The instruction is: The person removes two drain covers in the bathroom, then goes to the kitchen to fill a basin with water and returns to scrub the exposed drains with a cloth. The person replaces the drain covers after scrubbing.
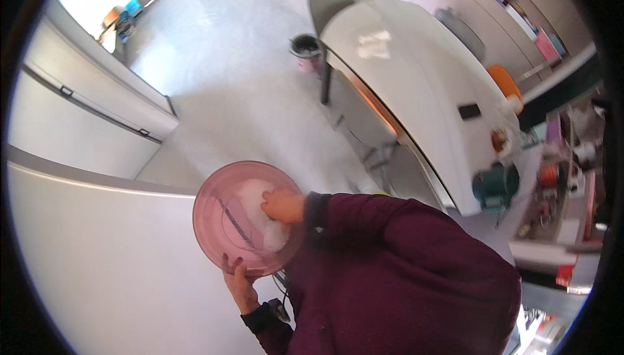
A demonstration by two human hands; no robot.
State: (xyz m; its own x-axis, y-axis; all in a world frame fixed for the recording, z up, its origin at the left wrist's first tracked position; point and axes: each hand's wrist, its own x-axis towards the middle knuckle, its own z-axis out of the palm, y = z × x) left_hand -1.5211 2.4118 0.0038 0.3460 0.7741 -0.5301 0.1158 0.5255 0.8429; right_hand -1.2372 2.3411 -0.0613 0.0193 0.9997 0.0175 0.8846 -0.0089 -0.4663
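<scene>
A round pink basin (209, 223), which looks like plastic, is tilted in front of my body. My left hand (241, 289) grips its lower rim, with fingers showing at the wall. My right hand (282, 206) reaches in over the right side, fingers bent against a white, foamy-looking mass (251, 201). Whether those fingers hold anything is hidden. A thin, dark, speckled strip (237, 226) runs slantwise across the basin's bottom, left of the white mass; what it is cannot be told. Both sleeves are maroon with dark cuffs.
A white surface (112, 257) lies left of the basin. To the right stands a long white table (414, 77) with a dark flat object (469, 111) and white paper or cloth (374, 44). Beside it are a grey chair (329, 1), a bucket (306, 52) and a green stool or container (495, 187).
</scene>
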